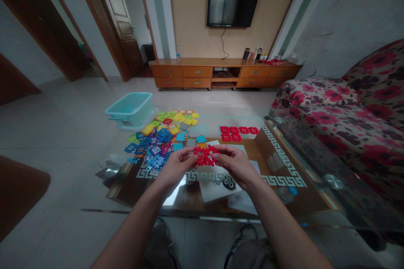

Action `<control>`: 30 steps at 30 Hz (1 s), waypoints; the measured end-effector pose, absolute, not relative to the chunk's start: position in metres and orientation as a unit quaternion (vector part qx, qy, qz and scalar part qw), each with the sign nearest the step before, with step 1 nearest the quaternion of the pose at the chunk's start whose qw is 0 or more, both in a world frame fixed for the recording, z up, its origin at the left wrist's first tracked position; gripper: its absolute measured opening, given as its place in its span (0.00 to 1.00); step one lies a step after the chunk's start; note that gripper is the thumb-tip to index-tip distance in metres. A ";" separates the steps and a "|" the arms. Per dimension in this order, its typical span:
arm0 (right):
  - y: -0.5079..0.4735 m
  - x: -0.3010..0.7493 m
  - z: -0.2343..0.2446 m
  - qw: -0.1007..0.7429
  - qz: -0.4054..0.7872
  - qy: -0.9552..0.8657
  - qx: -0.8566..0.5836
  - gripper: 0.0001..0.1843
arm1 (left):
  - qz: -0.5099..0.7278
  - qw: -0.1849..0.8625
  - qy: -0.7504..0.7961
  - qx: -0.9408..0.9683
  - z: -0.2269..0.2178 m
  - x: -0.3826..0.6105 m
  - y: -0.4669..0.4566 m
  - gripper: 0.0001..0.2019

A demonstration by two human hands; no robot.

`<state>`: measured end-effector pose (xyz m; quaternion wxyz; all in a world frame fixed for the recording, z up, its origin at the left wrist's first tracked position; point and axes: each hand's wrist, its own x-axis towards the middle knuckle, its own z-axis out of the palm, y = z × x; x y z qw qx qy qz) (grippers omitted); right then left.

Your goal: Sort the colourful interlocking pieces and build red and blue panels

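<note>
Above the glass table, my left hand [182,162] and my right hand [235,163] pinch red interlocking plastic tiles [205,155] from either side. The tiles touch or overlap in the middle; whether they are joined I cannot tell. Beyond my right hand, joined red tiles [231,137] lie flat in a two-row group, with the back row reaching further right. To the left spreads a heap of loose tiles [164,134] in blue, yellow, green, purple, orange and red. Its near edge comes close to my left hand.
A turquoise plastic tub [134,111] stands at the table's far left corner. Under my hands are white sheets or a box [208,189]. A capped bottle [288,194] shows at the near right. The glass table [189,214] has a patterned border. A flowered sofa [331,113] flanks the right side.
</note>
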<state>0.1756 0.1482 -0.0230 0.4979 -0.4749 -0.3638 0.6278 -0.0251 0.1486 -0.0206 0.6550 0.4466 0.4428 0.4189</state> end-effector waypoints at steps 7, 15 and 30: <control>0.147 0.176 -0.026 0.484 0.618 -0.393 -0.478 0.21 | 0.409 0.678 0.400 0.461 -0.011 -0.025 0.142 0.23; 0.145 0.174 -0.023 0.483 0.642 -0.389 -0.451 0.19 | 0.387 0.682 0.370 0.498 -0.009 -0.023 0.139 0.33; 0.141 0.169 -0.016 0.433 0.685 -0.401 -0.428 0.21 | 0.410 0.403 0.382 0.724 -0.009 -0.024 0.139 0.21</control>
